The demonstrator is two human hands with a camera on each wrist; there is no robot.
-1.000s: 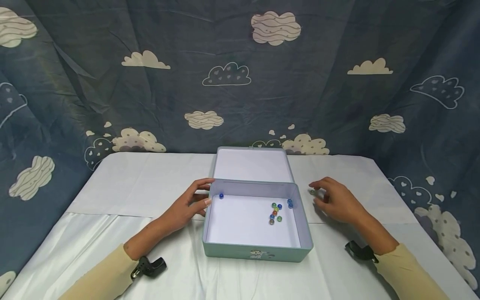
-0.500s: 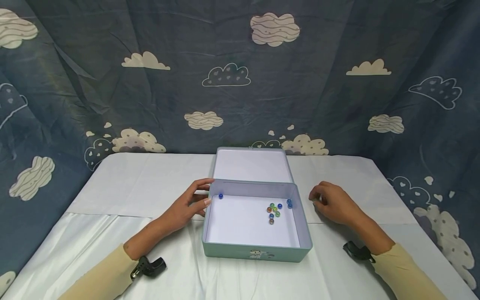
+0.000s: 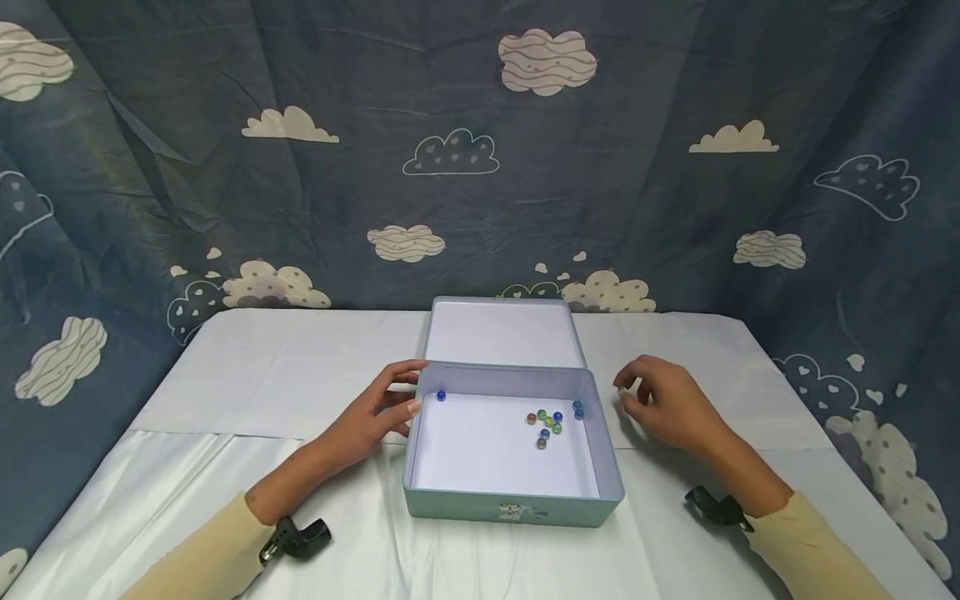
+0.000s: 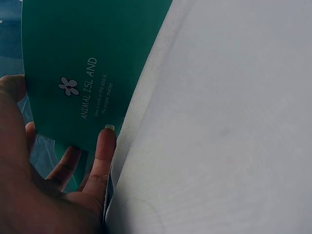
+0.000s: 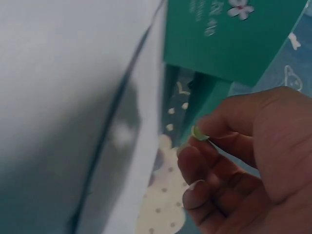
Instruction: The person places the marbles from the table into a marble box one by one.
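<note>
A green tin box (image 3: 517, 506) with a pale inside holds several glass marbles (image 3: 548, 422), mostly grouped at the right, plus a blue marble (image 3: 441, 396) near the back left corner. My left hand (image 3: 367, 421) rests its thumb and fingers on the box's left side by the back corner. In the left wrist view, the fingers (image 4: 100, 163) touch the green side wall (image 4: 73, 44) printed with a flower and lettering. Right of the box, my right hand (image 3: 671, 400) pinches a small greenish marble (image 5: 197, 133) between thumb and fingertips, mostly covered by them.
Behind the box lies its lid (image 3: 504, 333), pale inside up. White cloth (image 3: 697, 333) covers the table. A dark blue curtain (image 3: 360, 83) printed with clouds hangs behind and at both sides. Each wrist carries a black camera (image 3: 296, 540).
My right fingers have closed on the greenish marble at the right of the box and risen slightly. Inside the box, an orange marble has rolled left. My left hand stays put.
</note>
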